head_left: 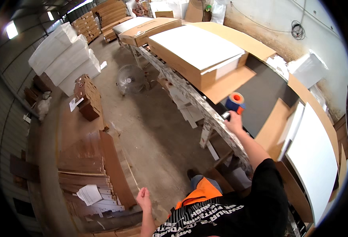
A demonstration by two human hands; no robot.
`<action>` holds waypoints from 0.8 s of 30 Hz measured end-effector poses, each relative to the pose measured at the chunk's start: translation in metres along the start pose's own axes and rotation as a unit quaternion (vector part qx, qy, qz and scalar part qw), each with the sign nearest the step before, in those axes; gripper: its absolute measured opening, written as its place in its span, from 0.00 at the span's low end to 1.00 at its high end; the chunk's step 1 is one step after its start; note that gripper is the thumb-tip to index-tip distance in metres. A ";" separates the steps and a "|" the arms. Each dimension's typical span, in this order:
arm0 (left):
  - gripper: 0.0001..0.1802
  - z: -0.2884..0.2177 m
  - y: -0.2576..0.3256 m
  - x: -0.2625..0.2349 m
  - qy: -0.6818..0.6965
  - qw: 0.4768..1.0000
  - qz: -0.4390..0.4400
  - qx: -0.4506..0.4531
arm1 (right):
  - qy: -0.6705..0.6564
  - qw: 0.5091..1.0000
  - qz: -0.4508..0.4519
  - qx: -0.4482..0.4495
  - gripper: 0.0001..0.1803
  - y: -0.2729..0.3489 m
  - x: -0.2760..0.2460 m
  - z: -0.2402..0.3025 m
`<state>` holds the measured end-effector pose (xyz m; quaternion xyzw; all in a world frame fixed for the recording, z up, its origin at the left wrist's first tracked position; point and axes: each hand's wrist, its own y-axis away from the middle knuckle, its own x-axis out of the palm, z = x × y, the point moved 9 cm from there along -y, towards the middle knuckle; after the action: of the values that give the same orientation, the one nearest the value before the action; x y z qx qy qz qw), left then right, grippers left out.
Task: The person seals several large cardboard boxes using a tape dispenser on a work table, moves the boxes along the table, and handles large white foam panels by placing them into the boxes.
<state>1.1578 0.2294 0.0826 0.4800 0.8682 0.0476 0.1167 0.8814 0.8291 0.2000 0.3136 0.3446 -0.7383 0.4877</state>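
Observation:
My right hand (234,123) is closed round the handle of a tape dispenser (237,104) with a blue and orange roll on it. It is above the near edge of the dark conveyor belt (257,104), between two open cartons. Low and to the left, my left hand (144,198) hangs over the floor with its fingers pinched together. A thin pale line runs up from its fingertips; whether it is held or lies on the floor, I cannot tell. Ahead, an open carton (190,73) holds white panels (195,43). Another carton with a white panel (314,158) sits at the right.
A worn white frame (205,108) edges the conveyor. On the left stand stacked flat cardboard (83,158), a brown carton bundle (87,96) and white wrapped stacks (65,57). A floor fan (131,79) stands beside the line. Farther off are a closed carton (152,29) and a person (138,8).

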 end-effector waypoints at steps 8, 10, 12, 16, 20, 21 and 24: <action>0.11 0.079 -0.012 -0.075 -0.065 0.992 -0.018 -0.105 | 0.215 0.942 0.043 0.256 0.42 -0.026 -0.001 -0.093; 0.17 0.142 -0.020 -0.108 -0.130 0.966 0.019 -0.222 | 0.273 0.900 0.047 0.337 0.35 -0.007 0.022 -0.176; 0.16 0.157 -0.024 -0.123 -0.191 0.933 0.026 -0.303 | 0.242 0.936 -0.007 0.255 0.30 0.015 0.009 -0.118; 0.16 0.162 -0.093 -0.100 -0.279 0.901 0.074 -0.324 | 0.225 0.955 0.035 0.192 0.31 0.092 0.003 -0.107; 0.15 0.135 -0.182 -0.081 -0.400 0.869 0.144 -0.254 | 0.241 0.957 0.046 0.157 0.34 0.170 -0.028 -0.128; 0.15 0.123 -0.206 -0.093 -0.448 0.852 0.156 -0.222 | 0.247 0.956 0.015 0.158 0.39 0.169 -0.042 -0.091; 0.15 0.081 -0.317 -0.088 -0.562 0.806 0.185 -0.022 | 0.170 0.945 -0.222 0.170 0.31 0.150 -0.093 -0.022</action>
<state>0.9625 -0.0172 -0.0441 0.5717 0.5438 -0.1913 0.5838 1.0552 0.8510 0.2311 0.4280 0.3528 -0.8112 0.1853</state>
